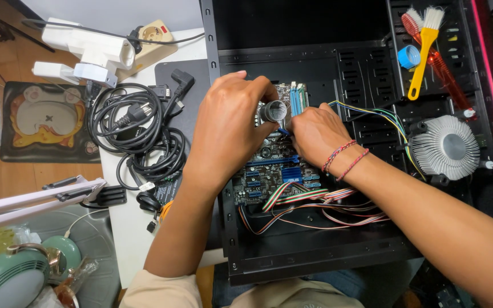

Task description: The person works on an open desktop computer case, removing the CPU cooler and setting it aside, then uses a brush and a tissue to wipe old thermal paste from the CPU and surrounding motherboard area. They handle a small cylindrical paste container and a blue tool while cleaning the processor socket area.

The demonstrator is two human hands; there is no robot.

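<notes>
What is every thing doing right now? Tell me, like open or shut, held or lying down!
Computer case: open, lying flat.
Motherboard: mounted inside the case.
Small grey cylinder: held in the left hand.
Right hand: fingertips down on the motherboard.
Cooler: loose, lying in the case.
Yellow brush: lying unused.
Black cables: coiled on the table.

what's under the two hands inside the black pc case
A circuit board lies flat in the case, striped wires trailing off it. The left hand and right hand cover its upper part.
</notes>
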